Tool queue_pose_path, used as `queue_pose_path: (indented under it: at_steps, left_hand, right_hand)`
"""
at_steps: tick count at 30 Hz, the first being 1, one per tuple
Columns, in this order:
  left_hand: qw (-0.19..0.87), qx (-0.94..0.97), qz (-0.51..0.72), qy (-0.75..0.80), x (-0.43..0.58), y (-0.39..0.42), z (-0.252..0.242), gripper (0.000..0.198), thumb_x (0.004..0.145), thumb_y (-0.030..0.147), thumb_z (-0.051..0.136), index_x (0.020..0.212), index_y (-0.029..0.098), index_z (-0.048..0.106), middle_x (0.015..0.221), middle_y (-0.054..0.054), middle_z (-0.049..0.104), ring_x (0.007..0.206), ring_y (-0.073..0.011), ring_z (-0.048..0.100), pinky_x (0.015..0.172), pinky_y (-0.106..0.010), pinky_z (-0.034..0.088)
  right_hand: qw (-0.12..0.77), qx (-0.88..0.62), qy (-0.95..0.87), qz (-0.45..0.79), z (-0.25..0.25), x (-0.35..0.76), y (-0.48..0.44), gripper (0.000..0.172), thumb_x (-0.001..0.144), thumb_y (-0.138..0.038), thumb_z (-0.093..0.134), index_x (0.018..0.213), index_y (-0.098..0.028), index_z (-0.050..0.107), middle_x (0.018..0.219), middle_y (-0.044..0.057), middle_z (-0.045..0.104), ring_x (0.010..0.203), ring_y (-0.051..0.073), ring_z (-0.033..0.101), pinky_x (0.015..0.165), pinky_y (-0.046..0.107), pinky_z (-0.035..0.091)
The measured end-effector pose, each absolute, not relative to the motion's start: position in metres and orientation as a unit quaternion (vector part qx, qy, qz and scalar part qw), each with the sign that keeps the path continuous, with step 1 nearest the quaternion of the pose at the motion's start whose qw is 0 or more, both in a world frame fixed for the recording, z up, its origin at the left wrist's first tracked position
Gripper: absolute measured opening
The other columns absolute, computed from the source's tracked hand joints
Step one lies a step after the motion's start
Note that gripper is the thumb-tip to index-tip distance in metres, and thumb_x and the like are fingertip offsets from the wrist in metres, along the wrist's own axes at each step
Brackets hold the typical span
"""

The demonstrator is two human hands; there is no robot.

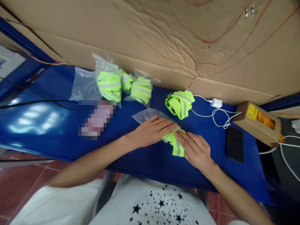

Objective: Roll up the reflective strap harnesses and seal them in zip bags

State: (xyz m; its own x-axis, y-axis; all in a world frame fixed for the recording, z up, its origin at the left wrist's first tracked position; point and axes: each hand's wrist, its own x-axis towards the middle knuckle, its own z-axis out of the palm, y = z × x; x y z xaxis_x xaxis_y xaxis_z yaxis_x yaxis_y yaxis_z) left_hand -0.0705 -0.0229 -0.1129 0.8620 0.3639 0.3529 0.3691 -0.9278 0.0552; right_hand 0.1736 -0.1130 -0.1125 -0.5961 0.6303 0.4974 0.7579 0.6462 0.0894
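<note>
My left hand (pixel 153 131) is closed on the mouth of a clear plastic bag (pixel 143 115), which lies out to the left beneath it. Between both hands is a bunched neon-yellow reflective strap (pixel 177 148) with a grey stripe, partly inside the bag's opening. The fingers of my right hand (pixel 196 149) press round this strap, and a short length hangs below them. Just beyond my hands rests a second, loosely rolled reflective strap (pixel 180 103) without a bag. My fingertips hide part of the strap and the bag's edge.
Bagged reflective straps (pixel 109 85) stand at the back of the blue table (pixel 140 159), beside an empty clear bag (pixel 83 83). To the right are a white charger (pixel 216 102) with its cable, a black phone (pixel 235 144) and a cardboard box (pixel 257 123). A pixelated pink item (pixel 98 118) lies left.
</note>
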Motion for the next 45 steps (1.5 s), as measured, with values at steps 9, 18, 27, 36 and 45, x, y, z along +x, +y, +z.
queue_pose_path:
  at_steps: [9, 18, 27, 36, 45]
  left_hand:
    - [-0.127, -0.954, -0.224, -0.154, -0.066, -0.032, -0.126, 0.04, 0.105, 0.034, 0.057, 0.137, 0.008, 0.057, 0.131, -0.016, 0.074, 0.116, -0.0267, 0.073, 0.097, -0.041, 0.054]
    - [-0.432, -0.871, -0.107, -0.208, -0.051, -0.047, -0.107, 0.052, 0.08, 0.055, 0.086, 0.11, 0.016, 0.071, 0.105, -0.007, 0.08, 0.095, -0.0264, 0.077, 0.081, -0.034, 0.053]
    - [-0.774, -0.603, -0.073, -0.179, -0.039, -0.046, -0.057, 0.055, 0.071, 0.046, 0.091, 0.112, 0.017, 0.069, 0.102, -0.004, 0.076, 0.09, -0.019, 0.07, 0.078, -0.029, 0.056]
    - [-0.749, -0.597, -0.201, -0.204, -0.046, -0.04, -0.053, 0.043, 0.074, 0.032, 0.091, 0.111, 0.017, 0.074, 0.102, -0.003, 0.078, 0.092, -0.0178, 0.071, 0.083, -0.028, 0.056]
    - [-0.794, -0.459, -0.325, -0.23, -0.047, -0.046, -0.068, 0.062, 0.085, 0.046, 0.085, 0.136, 0.018, 0.063, 0.103, -0.01, 0.081, 0.1, -0.024, 0.078, 0.093, -0.035, 0.059]
  right_hand:
    - [0.248, -0.33, -0.904, -0.113, -0.108, 0.167, -0.113, 0.021, 0.093, -0.022, 0.073, 0.113, -0.026, 0.067, 0.113, 0.008, 0.076, 0.099, 0.027, 0.073, 0.077, 0.038, 0.056]
    - [0.372, -0.319, -0.871, -0.031, -0.107, 0.17, -0.118, 0.017, 0.093, -0.023, 0.059, 0.107, -0.021, 0.068, 0.093, 0.008, 0.076, 0.077, 0.021, 0.074, 0.065, 0.035, 0.065]
    - [0.417, -0.465, -0.762, 0.173, -0.038, 0.158, -0.115, 0.014, 0.091, -0.013, 0.072, 0.096, -0.023, 0.063, 0.096, 0.003, 0.069, 0.081, 0.014, 0.069, 0.07, 0.028, 0.059]
    - [0.3, -0.408, -0.847, 0.158, -0.015, 0.161, -0.122, 0.031, 0.107, -0.031, 0.055, 0.136, -0.024, 0.06, 0.125, 0.008, 0.074, 0.117, 0.022, 0.071, 0.101, 0.04, 0.056]
    - [0.307, -0.43, -0.815, 0.238, -0.044, 0.184, -0.119, 0.064, 0.098, -0.046, 0.071, 0.154, -0.028, 0.046, 0.15, 0.012, 0.061, 0.141, 0.029, 0.056, 0.118, 0.049, 0.046]
